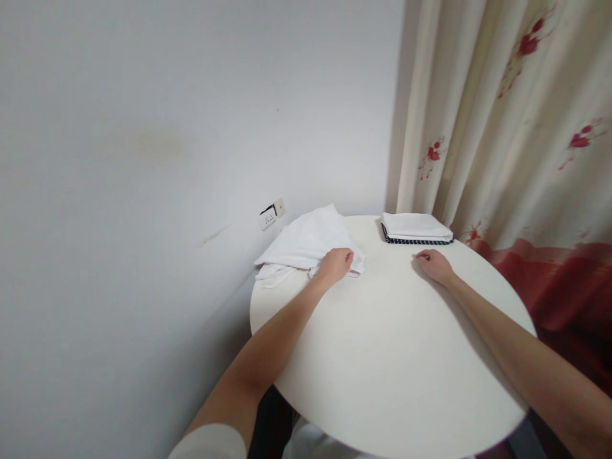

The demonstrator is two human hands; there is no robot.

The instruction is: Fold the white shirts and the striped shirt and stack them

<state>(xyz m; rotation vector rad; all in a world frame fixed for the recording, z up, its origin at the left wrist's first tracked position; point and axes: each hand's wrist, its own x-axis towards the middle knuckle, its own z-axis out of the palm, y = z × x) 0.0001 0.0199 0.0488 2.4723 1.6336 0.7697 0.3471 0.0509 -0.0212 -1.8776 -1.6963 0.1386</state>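
A pile of loosely folded white cloth point(308, 234) lies at the left back of the round table, next to the wall. My left hand point(336, 262) is curled into a loose fist at the front right part of this cloth, overlapping it in view. No fabric shows between its fingers. My right hand point(434, 265) rests as a closed fist on the tabletop, with nothing visible in it. Just behind it sits a neatly folded white cloth point(415, 225), stacked on a dark piece with white dots point(418, 241). My right hand is apart from that stack.
The round white table point(392, 357) stands against a pale wall point(191, 115) with a socket point(268, 218) behind the left pile. A cream curtain point(478, 127) with red flowers and a red lower band hangs at the right, close to the table's edge.
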